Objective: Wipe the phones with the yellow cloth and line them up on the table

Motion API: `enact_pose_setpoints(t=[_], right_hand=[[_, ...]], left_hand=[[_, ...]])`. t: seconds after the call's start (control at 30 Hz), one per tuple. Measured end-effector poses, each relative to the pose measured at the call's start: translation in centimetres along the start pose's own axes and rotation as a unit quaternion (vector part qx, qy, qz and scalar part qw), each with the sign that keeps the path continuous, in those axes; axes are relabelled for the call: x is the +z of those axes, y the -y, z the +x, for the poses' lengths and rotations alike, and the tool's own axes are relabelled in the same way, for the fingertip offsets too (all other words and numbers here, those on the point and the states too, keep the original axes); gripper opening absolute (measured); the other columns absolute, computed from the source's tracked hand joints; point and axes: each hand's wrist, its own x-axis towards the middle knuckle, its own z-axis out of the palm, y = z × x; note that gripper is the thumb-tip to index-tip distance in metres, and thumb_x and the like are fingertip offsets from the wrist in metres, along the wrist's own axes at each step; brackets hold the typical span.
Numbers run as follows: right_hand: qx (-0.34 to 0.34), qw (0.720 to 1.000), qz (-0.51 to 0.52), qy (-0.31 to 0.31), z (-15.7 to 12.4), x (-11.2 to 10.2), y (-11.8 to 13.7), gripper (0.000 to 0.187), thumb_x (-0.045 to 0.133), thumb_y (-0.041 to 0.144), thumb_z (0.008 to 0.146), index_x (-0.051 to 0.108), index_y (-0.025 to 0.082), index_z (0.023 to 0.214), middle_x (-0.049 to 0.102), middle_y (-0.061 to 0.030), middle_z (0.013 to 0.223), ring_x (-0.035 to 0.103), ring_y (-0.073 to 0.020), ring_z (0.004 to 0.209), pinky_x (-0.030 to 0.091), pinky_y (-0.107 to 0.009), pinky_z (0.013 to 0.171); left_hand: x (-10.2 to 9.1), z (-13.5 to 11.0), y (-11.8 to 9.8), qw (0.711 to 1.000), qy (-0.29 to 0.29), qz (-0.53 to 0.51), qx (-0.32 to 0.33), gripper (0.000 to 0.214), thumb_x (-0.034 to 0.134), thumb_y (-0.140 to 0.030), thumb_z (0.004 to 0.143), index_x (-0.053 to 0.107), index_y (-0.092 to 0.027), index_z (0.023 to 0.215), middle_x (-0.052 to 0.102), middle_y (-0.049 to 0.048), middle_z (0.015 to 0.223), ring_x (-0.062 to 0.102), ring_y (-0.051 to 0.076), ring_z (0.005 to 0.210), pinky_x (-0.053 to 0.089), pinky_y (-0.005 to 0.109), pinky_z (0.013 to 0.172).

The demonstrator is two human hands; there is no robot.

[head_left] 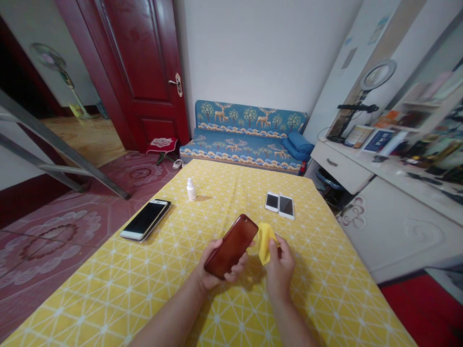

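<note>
The left hand [207,276] holds a glossy, reddish-brown rectangular phone [231,246], tilted above the yellow-and-white patterned surface [162,289]. Just right of that phone, the right hand [282,266] pinches a soft yellow cloth [265,238]. Left of it lies a large white-framed, black-screened phone [147,218]; beyond it to the left stands a small white bottle [191,191].

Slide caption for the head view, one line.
Left hand holding a reddish-brown phone, right hand pinching a yellow cloth, above a patterned tablecloth.
</note>
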Motion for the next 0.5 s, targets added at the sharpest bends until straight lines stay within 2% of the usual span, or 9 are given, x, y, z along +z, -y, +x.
enact_pose_setpoints(t=[0.1, 0.17, 0.23, 0.33, 0.4, 0.5], right_hand=[[-0.069, 0.997, -0.016, 0.006, 0.2, -0.2, 0.6, 0.028, 0.054, 0.04, 0.087, 0.064, 0.017, 0.098, 0.065, -0.0084, 0.098, 0.059, -0.0221, 0.091, 0.047, -0.035, 0.08], [-0.116, 0.992, -0.034, 0.028, 0.3, -0.2, 0.8, 0.024, 0.053, 0.035, 0.088, 0.066, 0.017, 0.097, 0.064, -0.0087, 0.101, 0.059, -0.0222, 0.095, 0.046, -0.038, 0.085], [-0.149, 0.986, -0.054, 0.046, 0.4, -0.2, 0.9, 0.022, 0.051, 0.032, 0.09, 0.067, 0.018, 0.096, 0.063, -0.009, 0.102, 0.058, -0.0219, 0.096, 0.047, -0.038, 0.084], [-0.194, 0.974, -0.091, 0.08, 0.2, 0.0, 0.7, 0.022, 0.047, 0.026, 0.091, 0.068, 0.02, 0.097, 0.062, -0.0083, 0.099, 0.059, -0.0209, 0.092, 0.049, -0.037, 0.08], [-0.233, 0.959, -0.12, 0.108, -0.2, 0.2, 0.5, 0.023, 0.047, 0.022, 0.091, 0.068, 0.021, 0.097, 0.063, -0.0073, 0.096, 0.059, -0.0205, 0.091, 0.049, -0.037, 0.08], [-0.281, 0.931, -0.167, 0.161, -1.5, 0.8, 0.4, 0.024, 0.047, 0.016, 0.089, 0.068, 0.023, 0.098, 0.065, -0.0064, 0.093, 0.058, -0.0206, 0.089, 0.047, -0.038, 0.079]], left_hand=[[0.4, 0.4, 0.2, 1.0, -0.013, 0.004, 0.022, 0.07, 0.045, -0.052, 0.081, 0.049, -0.002, 0.13, 0.059, 0.0217, 0.115, 0.058, 0.026, 0.099, 0.049, 0.03, 0.066], [0.5, 0.6, 0.4, 1.0, -0.005, 0.017, 0.004, 0.068, 0.042, -0.049, 0.083, 0.048, -0.001, 0.131, 0.055, 0.0245, 0.128, 0.051, 0.034, 0.119, 0.047, 0.042, 0.084], [0.5, 0.6, 0.7, 0.999, 0.001, 0.021, -0.028, 0.069, 0.042, -0.049, 0.084, 0.046, -0.002, 0.134, 0.051, 0.0237, 0.136, 0.044, 0.037, 0.128, 0.041, 0.049, 0.094], [0.3, 0.5, 0.9, 0.999, -0.018, 0.007, -0.045, 0.066, 0.04, -0.049, 0.087, 0.047, -0.004, 0.134, 0.052, 0.0214, 0.136, 0.046, 0.038, 0.127, 0.039, 0.053, 0.096], [0.1, 0.4, 0.9, 0.998, -0.056, -0.018, -0.026, 0.061, 0.041, -0.048, 0.087, 0.051, -0.006, 0.13, 0.058, 0.0191, 0.13, 0.051, 0.036, 0.122, 0.039, 0.055, 0.096], [-0.2, 0.5, 0.7, 0.988, -0.14, -0.048, 0.04, 0.044, 0.048, -0.042, 0.087, 0.062, -0.009, 0.113, 0.07, 0.0134, 0.108, 0.064, 0.027, 0.1, 0.045, 0.044, 0.093]])
